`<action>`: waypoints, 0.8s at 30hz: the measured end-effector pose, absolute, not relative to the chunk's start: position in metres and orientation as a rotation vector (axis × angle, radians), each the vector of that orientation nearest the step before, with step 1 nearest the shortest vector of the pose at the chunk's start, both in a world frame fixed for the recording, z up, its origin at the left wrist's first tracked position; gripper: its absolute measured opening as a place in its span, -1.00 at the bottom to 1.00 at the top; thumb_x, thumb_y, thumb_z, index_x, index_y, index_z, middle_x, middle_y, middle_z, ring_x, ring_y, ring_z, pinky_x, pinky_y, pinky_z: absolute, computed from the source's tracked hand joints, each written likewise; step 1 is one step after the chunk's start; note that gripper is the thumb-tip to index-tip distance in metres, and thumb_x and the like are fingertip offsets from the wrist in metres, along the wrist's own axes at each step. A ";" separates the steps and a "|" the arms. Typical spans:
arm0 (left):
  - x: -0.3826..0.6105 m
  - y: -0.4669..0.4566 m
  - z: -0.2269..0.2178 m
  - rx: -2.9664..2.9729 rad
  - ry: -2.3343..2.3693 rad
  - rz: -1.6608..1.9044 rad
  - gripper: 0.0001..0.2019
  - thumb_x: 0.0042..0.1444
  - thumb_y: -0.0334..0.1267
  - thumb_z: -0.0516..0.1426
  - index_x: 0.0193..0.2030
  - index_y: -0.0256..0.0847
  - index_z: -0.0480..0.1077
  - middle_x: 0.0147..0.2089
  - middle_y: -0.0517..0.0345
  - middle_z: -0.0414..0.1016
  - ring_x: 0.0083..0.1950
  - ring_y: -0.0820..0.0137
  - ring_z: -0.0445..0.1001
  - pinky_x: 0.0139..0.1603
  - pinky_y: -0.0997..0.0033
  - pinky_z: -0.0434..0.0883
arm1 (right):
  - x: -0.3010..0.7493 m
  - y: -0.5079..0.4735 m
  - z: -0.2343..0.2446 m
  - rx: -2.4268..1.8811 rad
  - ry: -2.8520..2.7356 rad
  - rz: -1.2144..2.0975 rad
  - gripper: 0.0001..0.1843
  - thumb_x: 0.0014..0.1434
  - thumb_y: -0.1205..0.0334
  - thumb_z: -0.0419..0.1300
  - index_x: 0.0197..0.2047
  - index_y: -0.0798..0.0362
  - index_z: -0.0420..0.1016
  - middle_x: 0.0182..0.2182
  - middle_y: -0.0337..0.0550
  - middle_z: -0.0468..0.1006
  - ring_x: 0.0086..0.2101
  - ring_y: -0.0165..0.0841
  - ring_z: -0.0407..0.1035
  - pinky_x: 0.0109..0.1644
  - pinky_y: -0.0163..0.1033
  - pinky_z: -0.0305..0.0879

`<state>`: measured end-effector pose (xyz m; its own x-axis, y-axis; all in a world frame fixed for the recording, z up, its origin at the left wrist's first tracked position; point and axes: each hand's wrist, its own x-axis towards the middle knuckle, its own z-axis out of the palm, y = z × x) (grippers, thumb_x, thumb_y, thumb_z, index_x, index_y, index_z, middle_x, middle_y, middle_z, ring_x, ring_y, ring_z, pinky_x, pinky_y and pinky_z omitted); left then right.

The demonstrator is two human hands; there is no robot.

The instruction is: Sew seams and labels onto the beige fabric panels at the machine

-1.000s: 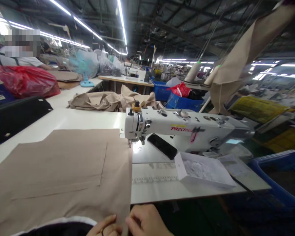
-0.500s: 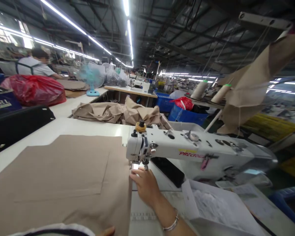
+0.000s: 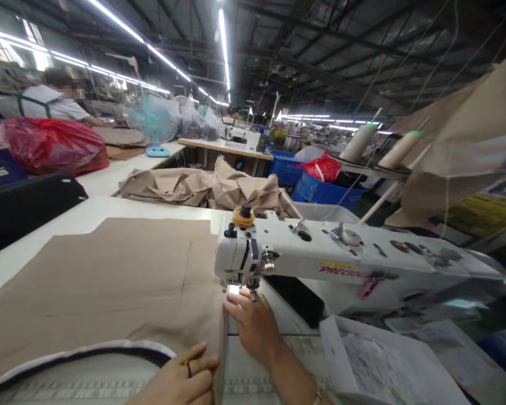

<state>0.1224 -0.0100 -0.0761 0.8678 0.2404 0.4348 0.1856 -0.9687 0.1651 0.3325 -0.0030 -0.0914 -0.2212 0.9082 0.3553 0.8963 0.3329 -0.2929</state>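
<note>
A large beige fabric panel [image 3: 122,270] lies flat on the table, its right edge running under the presser foot of a white sewing machine [image 3: 295,247]. White binding [image 3: 93,350] trims a curved edge at its near side. My left hand [image 3: 185,377], with a ring on one finger, rests on the panel's near right part, fingers stretched out. Close to the lit needle area, my right hand [image 3: 255,323] lies at the panel's right edge, its fingers extended and fingertips touching the fabric. The thumb of the right hand is hidden.
A black phone [image 3: 297,298] lies under the machine arm. To its right stands a white box [image 3: 388,365] with small pale pieces inside. Crumpled beige fabric [image 3: 202,185] is piled behind the machine. Thread cones [image 3: 360,140] stand at right; a person [image 3: 53,104] sits far left.
My left hand has come further into view over the panel's near edge. The panel's bound curve shows more now. My right hand stays beside the presser foot, and the view has shifted slightly.
</note>
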 end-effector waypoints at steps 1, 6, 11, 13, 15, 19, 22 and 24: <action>0.124 -0.006 -0.076 2.915 0.333 0.687 -0.86 0.13 -0.42 0.03 -0.34 -0.10 0.35 -0.36 0.29 0.48 0.06 0.51 0.35 0.33 0.43 -0.05 | 0.333 -0.003 -0.091 -1.574 -2.142 0.040 -0.61 0.05 0.50 0.05 -0.13 -0.11 0.45 -0.06 -0.33 0.48 -0.06 -0.28 0.24 0.01 -0.15 0.13; 0.130 0.014 -0.081 2.882 0.286 0.637 -0.82 0.11 -0.49 0.00 -0.36 -0.12 0.33 -0.37 0.29 0.47 0.04 0.48 0.35 0.33 0.42 -0.07 | 0.334 -0.002 -0.092 -1.561 -2.150 0.030 -0.60 0.02 0.52 0.05 -0.15 -0.10 0.46 -0.06 -0.32 0.48 -0.07 -0.28 0.24 0.00 -0.15 0.13; 0.137 0.032 -0.081 2.897 0.254 0.639 -0.78 0.11 -0.51 -0.05 -0.32 -0.16 0.34 -0.37 0.24 0.47 0.03 0.48 0.36 0.33 0.42 -0.09 | 0.336 -0.004 -0.093 -1.526 -2.137 0.041 -0.60 0.02 0.50 0.05 -0.14 -0.12 0.46 -0.07 -0.29 0.48 -0.08 -0.27 0.24 -0.02 -0.13 0.14; 0.139 0.040 -0.081 2.911 0.244 0.659 -0.77 0.11 -0.53 -0.07 -0.33 -0.17 0.34 -0.38 0.23 0.46 0.03 0.47 0.36 0.32 0.42 -0.06 | 0.336 -0.004 -0.092 -1.526 -2.146 0.046 -0.61 0.02 0.50 0.05 -0.16 -0.11 0.47 -0.09 -0.28 0.49 -0.09 -0.28 0.24 -0.02 -0.14 0.14; 0.142 0.048 -0.083 2.926 0.228 0.643 -0.74 0.10 -0.55 -0.09 -0.31 -0.17 0.34 -0.36 0.22 0.47 0.02 0.47 0.38 0.31 0.39 0.00 | 0.335 -0.003 -0.091 -1.543 -2.143 0.039 -0.62 0.03 0.50 0.03 -0.19 -0.10 0.48 -0.10 -0.26 0.49 -0.10 -0.28 0.25 -0.02 -0.14 0.14; 0.147 0.063 -0.086 2.967 0.229 0.547 -0.73 0.11 -0.55 -0.11 -0.27 -0.18 0.34 -0.32 0.17 0.49 -0.02 0.41 0.43 0.25 0.28 0.14 | 0.334 -0.001 -0.090 -1.624 -2.091 0.017 -0.60 0.04 0.50 0.01 -0.16 -0.09 0.47 -0.11 -0.17 0.46 -0.15 -0.27 0.26 -0.07 -0.16 0.17; 0.149 0.072 -0.089 2.991 0.235 0.518 -0.72 0.08 -0.56 -0.11 -0.25 -0.19 0.33 -0.28 0.12 0.50 -0.03 0.38 0.45 0.22 0.20 0.19 | 0.333 0.000 -0.089 -1.684 -2.080 0.016 -0.54 0.02 0.50 0.01 -0.06 -0.09 0.42 -0.16 -0.10 0.46 -0.13 -0.23 0.25 -0.08 -0.14 0.18; 0.151 0.076 -0.091 2.990 0.251 0.509 -0.72 0.06 -0.57 -0.10 -0.23 -0.18 0.32 -0.24 0.10 0.50 -0.04 0.37 0.46 0.23 0.19 0.19 | 0.333 0.001 -0.088 -1.714 -2.077 0.013 -0.52 0.01 0.49 0.01 -0.03 -0.08 0.41 -0.21 -0.08 0.45 -0.14 -0.22 0.25 -0.09 -0.14 0.20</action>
